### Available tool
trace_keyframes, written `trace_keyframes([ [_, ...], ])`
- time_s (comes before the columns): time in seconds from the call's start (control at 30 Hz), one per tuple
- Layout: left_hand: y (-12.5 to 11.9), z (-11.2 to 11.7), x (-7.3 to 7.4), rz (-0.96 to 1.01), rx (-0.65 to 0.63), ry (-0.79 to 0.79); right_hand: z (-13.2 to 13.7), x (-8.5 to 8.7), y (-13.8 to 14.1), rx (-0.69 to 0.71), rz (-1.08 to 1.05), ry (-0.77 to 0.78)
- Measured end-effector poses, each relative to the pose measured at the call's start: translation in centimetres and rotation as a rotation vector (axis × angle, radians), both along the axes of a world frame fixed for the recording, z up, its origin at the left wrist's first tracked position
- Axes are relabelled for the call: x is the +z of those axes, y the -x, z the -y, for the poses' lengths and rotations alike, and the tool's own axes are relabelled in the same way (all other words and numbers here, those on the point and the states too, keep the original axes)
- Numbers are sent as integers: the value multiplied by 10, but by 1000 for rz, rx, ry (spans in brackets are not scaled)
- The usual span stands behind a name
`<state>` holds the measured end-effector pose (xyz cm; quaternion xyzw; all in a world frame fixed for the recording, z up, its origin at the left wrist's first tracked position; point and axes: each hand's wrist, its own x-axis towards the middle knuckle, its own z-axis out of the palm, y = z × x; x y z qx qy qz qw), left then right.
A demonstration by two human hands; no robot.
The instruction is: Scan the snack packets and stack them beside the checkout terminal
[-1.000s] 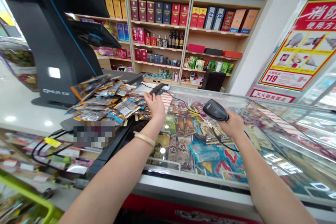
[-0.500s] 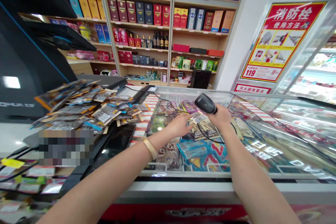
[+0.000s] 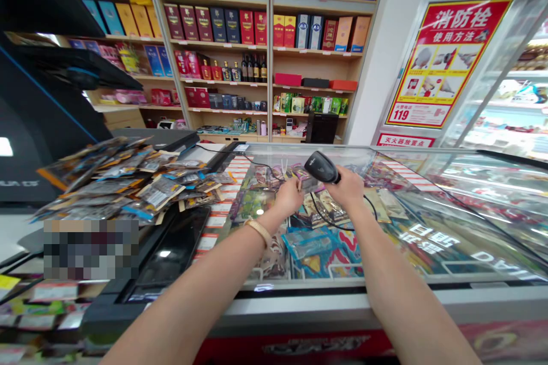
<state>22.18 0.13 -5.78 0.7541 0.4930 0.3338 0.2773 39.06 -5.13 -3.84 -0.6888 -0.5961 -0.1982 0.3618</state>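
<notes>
A black handheld barcode scanner (image 3: 322,166) is gripped in my right hand (image 3: 349,189), its head tilted left and its cord looping below. My left hand (image 3: 290,197), with a beige band on the wrist, pinches a small greyish packet (image 3: 310,185) just under the scanner head. Both hands are over the glass top of a freezer (image 3: 274,283), through which packs of frozen treats show. To the left lies a large heap of small snack packets (image 3: 160,189) with clear, blue and orange parts.
A dark checkout screen (image 3: 55,0) rises at the left. A black phone-like slab (image 3: 182,245) lies beside the freezer. Price tags (image 3: 220,205) line the freezer's left side. Shelves of boxed bottles (image 3: 218,24) stand behind, and a red poster (image 3: 449,63) hangs at the right.
My left hand has risen slightly and its fingers have closed in around the packet by the scanner. The scanner sits a little further left in view, as the whole view has shifted.
</notes>
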Motion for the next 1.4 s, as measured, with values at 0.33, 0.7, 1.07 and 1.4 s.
trace_keyframes([
  [0.33,84,8,26,794,61,434,0,-1,6,38,-56,-46],
  [0.7,106,13,23,1013,213,251,10,8,42,415,96,3],
  [1.07,103,16,25,1022,188,226,17,10,61,440,149,242],
  [1.4,121,13,48,1461,322,91,10,-3,46,415,166,78],
])
